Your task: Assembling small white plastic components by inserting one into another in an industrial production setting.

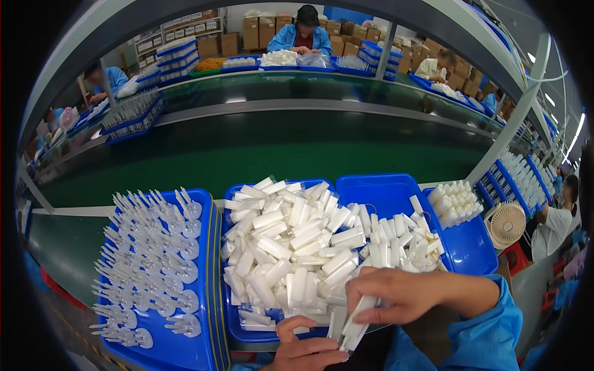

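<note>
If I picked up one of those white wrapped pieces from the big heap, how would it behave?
A white wrapped piece would probably feel stiff, since its body keeps straight edges. Its clear wrapper looks glossy, so it may slip a little. Being longish and blocky, it seems unlikely to roll.

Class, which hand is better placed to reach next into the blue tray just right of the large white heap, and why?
Probably the right hand: it lies nearer that blue tray, while the left hand is lower and farther left. The right pinches a white piece, so would need freeing first.
</note>
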The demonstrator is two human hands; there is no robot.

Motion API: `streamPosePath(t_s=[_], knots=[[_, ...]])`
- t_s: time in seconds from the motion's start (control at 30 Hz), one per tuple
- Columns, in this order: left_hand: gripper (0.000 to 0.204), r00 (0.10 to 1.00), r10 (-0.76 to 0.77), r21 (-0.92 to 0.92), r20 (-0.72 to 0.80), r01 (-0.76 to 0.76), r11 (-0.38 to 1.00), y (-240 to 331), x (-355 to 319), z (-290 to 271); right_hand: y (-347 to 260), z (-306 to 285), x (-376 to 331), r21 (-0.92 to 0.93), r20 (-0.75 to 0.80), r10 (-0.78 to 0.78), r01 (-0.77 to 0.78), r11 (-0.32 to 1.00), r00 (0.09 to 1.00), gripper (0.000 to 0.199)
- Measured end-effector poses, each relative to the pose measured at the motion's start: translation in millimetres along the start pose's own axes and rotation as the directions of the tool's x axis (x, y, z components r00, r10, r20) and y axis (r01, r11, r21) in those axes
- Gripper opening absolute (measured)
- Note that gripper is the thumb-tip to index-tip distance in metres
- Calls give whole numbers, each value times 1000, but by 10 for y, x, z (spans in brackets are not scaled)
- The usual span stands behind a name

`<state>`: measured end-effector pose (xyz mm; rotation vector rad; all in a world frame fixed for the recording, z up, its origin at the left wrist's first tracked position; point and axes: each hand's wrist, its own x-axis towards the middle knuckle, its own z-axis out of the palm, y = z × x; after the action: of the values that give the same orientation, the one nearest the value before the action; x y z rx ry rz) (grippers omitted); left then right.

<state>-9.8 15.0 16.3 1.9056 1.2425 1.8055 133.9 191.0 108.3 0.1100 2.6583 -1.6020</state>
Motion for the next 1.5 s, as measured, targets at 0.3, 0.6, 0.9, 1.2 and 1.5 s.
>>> streamPosePath(t_s=[0.3,0.6,0.9,1.2,1.5], knots=[[22,975,-172,126,-139,190,974,69,9,-100,-35,133,248,-147,95,-151,164,975,984,29],[21,975,-158,105,-159,176,979,101,65,-156,646,-323,843,-850,-112,-91,-48,524,990,19],[19,959,-154,150,-238,193,970,141,88,-113,762,-315,767,-679,-252,-23,-159,717,968,30],[12,985,-45,173,-169,74,982,108,110,-9,212,-59,233,595,-304,284,-52,802,909,42],[13,995,-36,142,-89,48,989,134,182,84,256,-20,36,844,-153,335,-53,534,930,39]])
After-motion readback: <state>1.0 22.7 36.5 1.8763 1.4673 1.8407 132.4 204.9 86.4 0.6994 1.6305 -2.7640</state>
